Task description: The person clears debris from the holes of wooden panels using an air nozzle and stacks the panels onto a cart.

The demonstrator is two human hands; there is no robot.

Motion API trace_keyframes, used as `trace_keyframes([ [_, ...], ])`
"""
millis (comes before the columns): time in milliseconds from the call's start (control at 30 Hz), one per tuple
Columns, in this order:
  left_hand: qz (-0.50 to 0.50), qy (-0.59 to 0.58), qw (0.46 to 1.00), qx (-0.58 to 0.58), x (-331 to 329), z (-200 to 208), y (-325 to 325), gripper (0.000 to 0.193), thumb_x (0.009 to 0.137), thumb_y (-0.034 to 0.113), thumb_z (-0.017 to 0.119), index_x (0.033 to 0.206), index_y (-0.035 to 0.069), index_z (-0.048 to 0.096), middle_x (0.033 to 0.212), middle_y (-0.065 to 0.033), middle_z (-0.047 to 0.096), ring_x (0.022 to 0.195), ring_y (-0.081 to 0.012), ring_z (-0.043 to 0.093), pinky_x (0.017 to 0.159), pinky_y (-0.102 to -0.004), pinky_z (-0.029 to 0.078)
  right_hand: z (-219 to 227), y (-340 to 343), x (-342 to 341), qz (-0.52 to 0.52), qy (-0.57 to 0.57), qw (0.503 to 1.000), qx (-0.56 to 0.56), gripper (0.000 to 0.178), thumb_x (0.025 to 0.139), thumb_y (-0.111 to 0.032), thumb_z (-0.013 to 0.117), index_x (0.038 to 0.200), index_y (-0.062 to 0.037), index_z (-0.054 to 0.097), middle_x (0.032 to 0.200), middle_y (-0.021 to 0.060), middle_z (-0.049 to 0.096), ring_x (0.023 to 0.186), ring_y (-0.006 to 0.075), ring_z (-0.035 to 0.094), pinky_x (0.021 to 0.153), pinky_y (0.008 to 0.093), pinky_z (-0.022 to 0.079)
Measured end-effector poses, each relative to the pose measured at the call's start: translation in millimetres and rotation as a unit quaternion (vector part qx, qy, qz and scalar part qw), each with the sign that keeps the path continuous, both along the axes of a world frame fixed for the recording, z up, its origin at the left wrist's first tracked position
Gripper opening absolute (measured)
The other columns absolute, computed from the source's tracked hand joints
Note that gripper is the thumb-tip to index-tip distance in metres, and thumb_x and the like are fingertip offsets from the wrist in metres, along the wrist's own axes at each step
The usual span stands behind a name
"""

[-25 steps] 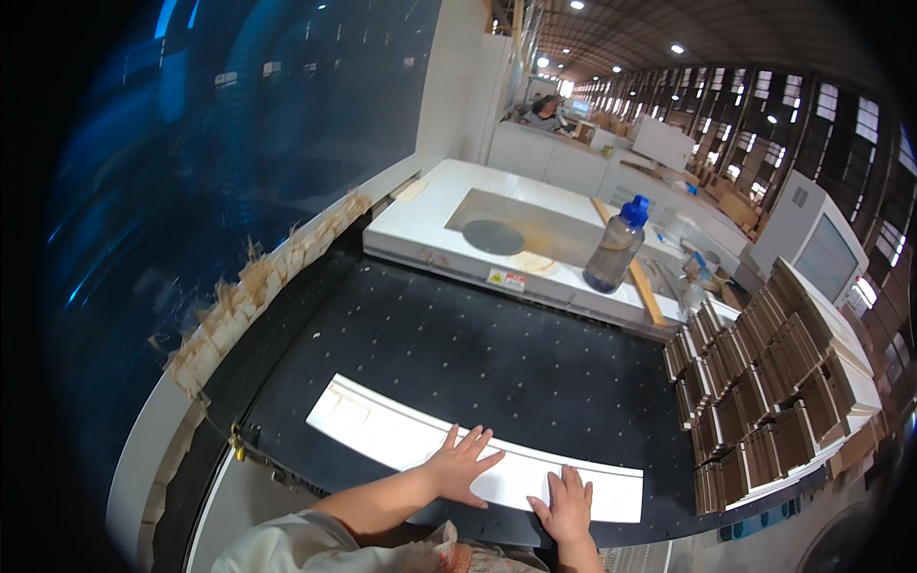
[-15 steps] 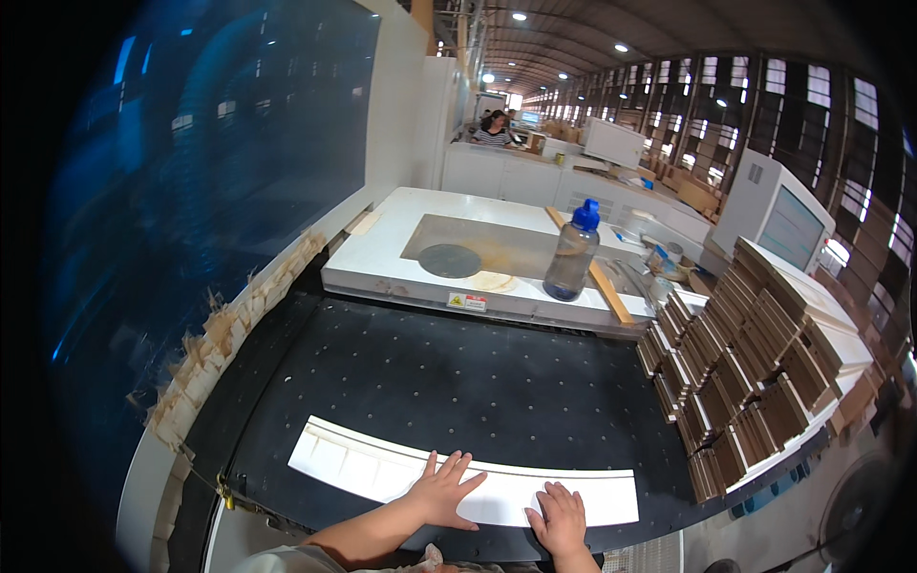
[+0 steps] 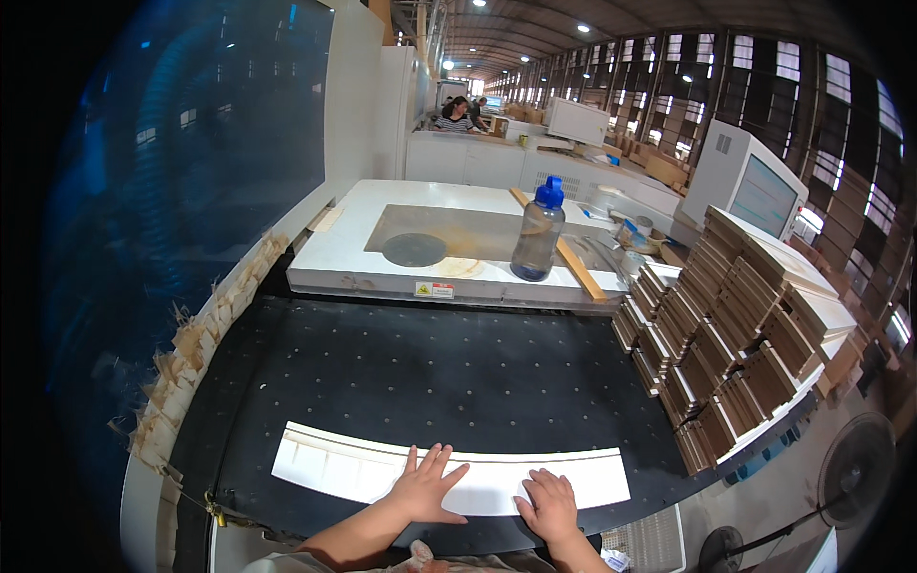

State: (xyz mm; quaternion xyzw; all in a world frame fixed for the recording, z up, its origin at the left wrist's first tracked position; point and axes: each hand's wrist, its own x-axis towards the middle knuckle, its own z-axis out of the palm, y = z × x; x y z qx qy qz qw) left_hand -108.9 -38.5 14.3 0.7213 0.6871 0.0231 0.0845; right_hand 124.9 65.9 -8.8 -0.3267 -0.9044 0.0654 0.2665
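Observation:
A long, gently bowed white panel with a thin dark groove along its far edge lies flat on the black table. My left hand rests on the middle of the panel, fingers spread. Toward the panel's right end, my right hand lies on it with its fingers loosely stretched, thumb apart. Neither hand is wrapped around anything; both press from above.
Stacked white-faced brown panels line the table's right side. Beyond stands a white machine bed with a blue-capped bottle and a wooden strip. A frayed strip curtain borders the left; a monitor and fan are right.
My view has shifted, so the surroundings sit further left in the picture. Both hands stay on the panel in nearly the same places.

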Motion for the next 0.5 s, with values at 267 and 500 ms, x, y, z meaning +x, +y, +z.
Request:
trace_keyframes([
  [267,0.002,-0.003,1.0,0.015,-5,-6,4,0.099,0.063,0.072,0.061,0.14,0.017,0.031,0.145,-0.0262,0.016,0.137,-0.0384,0.011,0.106,-0.0594,0.004,13,-17,-1,0.036,-0.042,0.998,0.01,0.04,0.074,-0.037,0.067,0.103,-0.0088,0.062,0.113,0.0102,0.058,0.114,0.0305,0.048,0.094,0.0548,0.031],
  [500,0.01,0.004,1.0,0.013,-12,-5,17,0.099,0.062,0.071,0.062,0.139,0.017,0.032,0.145,-0.0249,0.018,0.137,-0.0382,0.012,0.106,-0.0594,0.006,11,-17,0,0.02,-0.007,0.998,0.053,0.037,0.08,-0.031,0.06,0.105,-0.0046,0.059,0.112,0.0162,0.056,0.108,0.0352,0.049,0.093,0.0529,0.035],
])
